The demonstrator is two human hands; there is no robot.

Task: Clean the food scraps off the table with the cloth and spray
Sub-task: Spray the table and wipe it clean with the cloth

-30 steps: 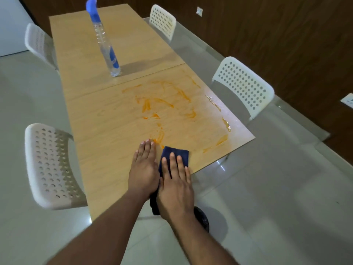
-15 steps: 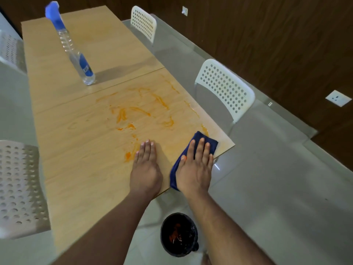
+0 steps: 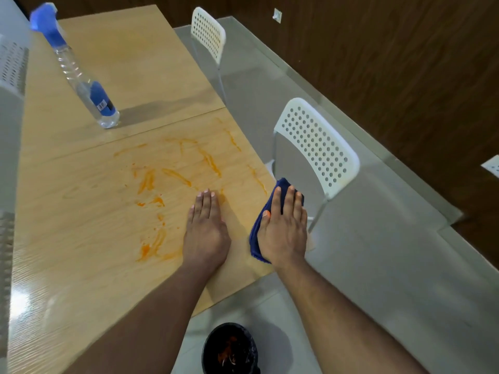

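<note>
Orange food smears (image 3: pixel 162 195) streak the near half of the light wooden table (image 3: pixel 81 238). My right hand (image 3: pixel 283 228) lies flat on a dark blue cloth (image 3: pixel 260 228) at the table's right corner, pressing it down. My left hand (image 3: pixel 205 228) rests flat on the bare wood beside it, fingers together, holding nothing. A clear spray bottle (image 3: pixel 89 87) with a blue nozzle and blue label stands upright on the far half of the table, out of reach of both hands.
A black bin (image 3: pixel 229 349) holding orange scraps sits on the floor under the table's near edge. White perforated chairs stand at the right (image 3: pixel 318 152), far right (image 3: pixel 208 33) and left (image 3: pixel 10 66). A dark wood wall runs along the right.
My right hand slid the cloth from the near edge rightward to the table's right corner. The left hand stayed flat on the table. The view shifted right.
</note>
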